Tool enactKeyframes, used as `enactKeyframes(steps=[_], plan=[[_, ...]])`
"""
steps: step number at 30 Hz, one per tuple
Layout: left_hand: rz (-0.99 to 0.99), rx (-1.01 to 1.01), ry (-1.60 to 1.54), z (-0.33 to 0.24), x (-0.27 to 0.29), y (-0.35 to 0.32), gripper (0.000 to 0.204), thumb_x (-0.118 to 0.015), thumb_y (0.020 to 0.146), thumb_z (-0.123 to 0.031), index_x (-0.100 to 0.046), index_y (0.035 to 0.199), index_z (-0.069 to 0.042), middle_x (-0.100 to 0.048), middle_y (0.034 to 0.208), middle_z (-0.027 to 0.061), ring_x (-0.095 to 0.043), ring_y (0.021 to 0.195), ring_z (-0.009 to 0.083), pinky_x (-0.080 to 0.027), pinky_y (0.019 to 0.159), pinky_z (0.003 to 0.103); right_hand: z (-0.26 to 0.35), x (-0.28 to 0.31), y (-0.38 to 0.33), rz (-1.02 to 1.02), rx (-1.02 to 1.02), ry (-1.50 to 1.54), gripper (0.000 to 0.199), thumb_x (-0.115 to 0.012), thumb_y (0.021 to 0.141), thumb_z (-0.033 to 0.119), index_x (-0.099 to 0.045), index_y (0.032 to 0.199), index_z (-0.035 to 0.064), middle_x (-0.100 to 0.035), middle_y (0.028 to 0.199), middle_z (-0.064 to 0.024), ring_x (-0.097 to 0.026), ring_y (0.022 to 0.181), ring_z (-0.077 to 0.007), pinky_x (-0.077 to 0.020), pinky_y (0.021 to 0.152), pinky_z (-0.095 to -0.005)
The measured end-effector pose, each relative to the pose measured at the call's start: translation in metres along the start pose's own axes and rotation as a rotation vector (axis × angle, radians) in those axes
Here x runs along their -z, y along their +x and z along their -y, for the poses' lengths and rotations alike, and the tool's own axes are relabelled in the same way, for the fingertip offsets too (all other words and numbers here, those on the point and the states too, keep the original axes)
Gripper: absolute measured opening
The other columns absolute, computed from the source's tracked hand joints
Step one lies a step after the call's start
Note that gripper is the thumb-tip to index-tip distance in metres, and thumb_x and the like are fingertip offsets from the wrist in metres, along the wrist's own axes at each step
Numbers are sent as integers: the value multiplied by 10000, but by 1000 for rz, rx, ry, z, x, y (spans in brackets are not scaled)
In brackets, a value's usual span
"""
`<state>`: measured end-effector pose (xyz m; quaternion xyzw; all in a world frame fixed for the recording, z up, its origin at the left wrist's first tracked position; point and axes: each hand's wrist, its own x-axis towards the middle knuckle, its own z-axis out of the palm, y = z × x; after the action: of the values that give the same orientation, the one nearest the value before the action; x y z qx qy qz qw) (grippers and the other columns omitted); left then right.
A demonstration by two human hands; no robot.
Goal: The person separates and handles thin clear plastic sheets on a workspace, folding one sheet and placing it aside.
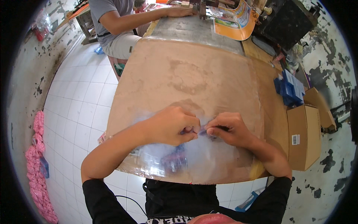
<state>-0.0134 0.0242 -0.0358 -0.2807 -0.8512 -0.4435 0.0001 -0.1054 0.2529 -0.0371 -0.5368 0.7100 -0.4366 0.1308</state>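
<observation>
- Left hand: fingers curled narrow, pinched on the clear plastic.
- Right hand: thumb and fingers closed narrow on the same plastic, just beside the left.
- Clear plastic: spread beneath both hands at the near edge of the brown desk; its contents are blurred.
- Cardboard box: right of the desk.
- Co-worker's hand: far end, near an orange package.

Light was bright and fairly even, source out of view. Whitish glare washed over the clear plastic on the worktop. Shadows were soft. Fisheye bent straight edges (worst near the black rim); small detail between the hands looked blurry.
</observation>
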Motion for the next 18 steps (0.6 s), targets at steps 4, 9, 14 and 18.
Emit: enactKeyframes(steps=[4, 9, 14, 18], plan=[[6, -35, 24, 5, -2, 0, 116, -738, 760, -90, -627, 790, -72, -523, 610, 28, -543, 550, 204, -435, 521, 338, -3, -1, 0, 1, 12, -45, 79, -752, 778, 79, -718, 830, 31, -688, 738, -78, -609, 613, -202, -458, 584, -303], [14, -34, 29, 6, -1, 0, 107, -732, 767, -107, -632, 788, -75, -519, 606, 20, -540, 553, 207, -429, 525, 345, 1, 0, -1, -14, 12, -89, 81, -734, 812, 147, -711, 845, 76, -669, 716, -71, -611, 615, -227, -461, 592, -327], [-5, -64, 34, 7, -1, -1, 98, -726, 764, -102, -636, 786, -71, -512, 598, 19, -536, 550, 208, -429, 525, 345, 8, 1, -2, 38, -44, -51, 229, -784, 766, 209, -697, 942, 91, -619, 658, -35, -578, 583, -197, -455, 583, -314], [-11, -52, 28, 7, -1, -1, 97, -723, 748, -112, -641, 781, -70, -542, 608, 28, -556, 549, 215, -445, 529, 343, 14, 8, -2, 98, -15, -99, 426, -825, 718, 266, -654, 1068, 95, -557, 609, -4, -555, 576, -179, -453, 603, -318]])
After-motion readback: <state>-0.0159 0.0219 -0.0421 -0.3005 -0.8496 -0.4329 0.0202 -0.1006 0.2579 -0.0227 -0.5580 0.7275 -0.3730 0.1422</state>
